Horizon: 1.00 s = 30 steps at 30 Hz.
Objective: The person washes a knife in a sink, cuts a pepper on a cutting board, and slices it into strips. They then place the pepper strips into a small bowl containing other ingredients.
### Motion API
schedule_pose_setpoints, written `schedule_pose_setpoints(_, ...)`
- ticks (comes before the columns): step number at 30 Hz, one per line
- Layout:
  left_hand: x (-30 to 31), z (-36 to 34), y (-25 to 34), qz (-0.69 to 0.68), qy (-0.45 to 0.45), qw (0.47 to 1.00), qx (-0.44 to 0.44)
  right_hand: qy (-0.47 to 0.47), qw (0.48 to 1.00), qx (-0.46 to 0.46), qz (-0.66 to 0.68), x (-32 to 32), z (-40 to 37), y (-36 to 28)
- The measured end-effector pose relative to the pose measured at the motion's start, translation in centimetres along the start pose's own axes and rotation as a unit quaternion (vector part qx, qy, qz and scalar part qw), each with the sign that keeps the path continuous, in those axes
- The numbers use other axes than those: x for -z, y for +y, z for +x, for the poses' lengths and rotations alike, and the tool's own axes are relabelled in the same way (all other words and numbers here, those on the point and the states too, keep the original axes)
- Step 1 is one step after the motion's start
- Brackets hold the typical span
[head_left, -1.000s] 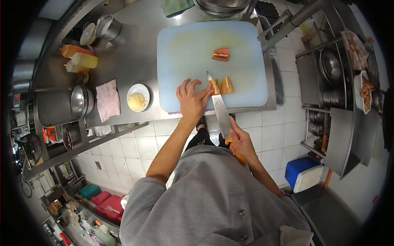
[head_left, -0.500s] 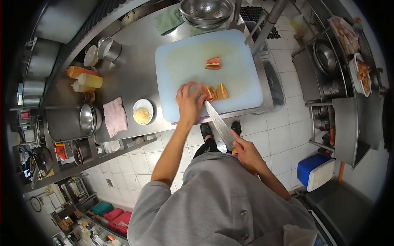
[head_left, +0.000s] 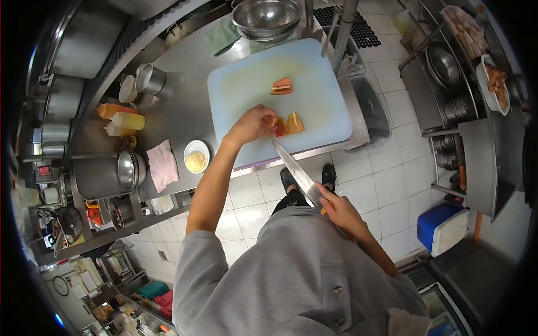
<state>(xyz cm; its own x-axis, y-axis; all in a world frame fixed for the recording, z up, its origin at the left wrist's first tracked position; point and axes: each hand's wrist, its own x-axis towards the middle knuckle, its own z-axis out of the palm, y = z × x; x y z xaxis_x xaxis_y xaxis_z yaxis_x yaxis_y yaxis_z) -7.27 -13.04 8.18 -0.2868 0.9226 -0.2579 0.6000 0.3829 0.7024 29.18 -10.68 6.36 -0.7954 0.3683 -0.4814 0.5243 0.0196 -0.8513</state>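
Observation:
My left hand (head_left: 252, 124) is over the near part of the white cutting board (head_left: 241, 89), its fingers closed on a red-orange pepper piece (head_left: 274, 124). Just right of the fingers lie yellow-orange pepper pieces (head_left: 295, 122), skin partly down. Farther up the board rests another reddish pepper piece (head_left: 282, 86) by itself. My right hand (head_left: 341, 211) grips the handle of a large knife (head_left: 300, 178). The blade points up and left, its tip at the board's near edge, close below the held pieces.
Left of the board are a small white bowl of minced food (head_left: 196, 157), a pink cloth (head_left: 162, 166) and squeeze bottles (head_left: 126, 121). Metal colanders (head_left: 268, 18) and a green cloth (head_left: 222, 37) sit beyond it. A bin (head_left: 371, 109) stands right of the counter.
The view has shifted a little. My left hand has turned and moved slightly left relative to the pepper pieces, and the knife tip is a little farther from them.

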Motion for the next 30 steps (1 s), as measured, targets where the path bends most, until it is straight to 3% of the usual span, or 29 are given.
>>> schedule_pose_setpoints(4, 2.2, 0.6, 0.0, -0.082, -0.029, 0.994, 0.071, -0.023, 0.999, -0.027, -0.01, 1.6, -1.9, 0.2)
schedule_pose_setpoints(7, 1.5, 2.0, 4.1, -0.169, -0.035, 0.985, 0.018, -0.007, 1.0, -0.007, 0.029, 1.5, -3.1, 1.3)
schedule_pose_setpoints(8, 1.1, 3.2, 6.2, -0.217, -0.095, 0.971, 0.006, 0.0, 0.999, 0.002, 0.043, 1.5, -3.5, 1.6)
schedule_pose_setpoints(10, -1.2, 5.4, 10.5, -0.243, -0.053, 0.967, -0.053, -0.011, 0.999, -0.013, 0.04, 1.9, -3.8, 1.5)
schedule_pose_setpoints(13, -3.2, 7.9, 13.1, -0.085, -0.053, 0.984, -0.145, -0.008, 0.999, -0.026, 0.042, 2.2, -4.2, 1.4)
schedule_pose_setpoints(16, -4.0, 8.2, 6.5, 0.165, -0.178, 0.931, -0.271, 0.001, 0.994, -0.067, 0.091, 2.8, -5.4, 1.1)
schedule_pose_setpoints(19, -1.9, 5.8, 3.0, 0.182, -0.196, 0.952, -0.151, 0.004, 0.981, -0.117, 0.152, 3.6, -6.4, 1.7)
schedule_pose_setpoints(22, 0.4, 2.4, -0.3, 0.052, -0.096, 0.994, -0.012, 0.017, 0.976, -0.11, 0.187, 3.6, -5.8, 1.2)
schedule_pose_setpoints(25, 0.1, -1.2, -2.1, -0.033, 0.031, 0.993, 0.111, 0.018, 0.98, -0.065, 0.189, 2.7, -3.0, -0.2)
schedule_pose_setpoints(28, -1.4, -3.4, -3.6, -0.173, 0.106, 0.971, 0.13, 0.0, 0.981, -0.03, 0.189, 1.0, 1.1, -2.4)
schedule_pose_setpoints(30, -2.0, -4.5, -2.9, -0.154, 0.158, 0.965, 0.14, -0.006, 0.984, -0.012, 0.177, -0.2, 3.7, -2.9)
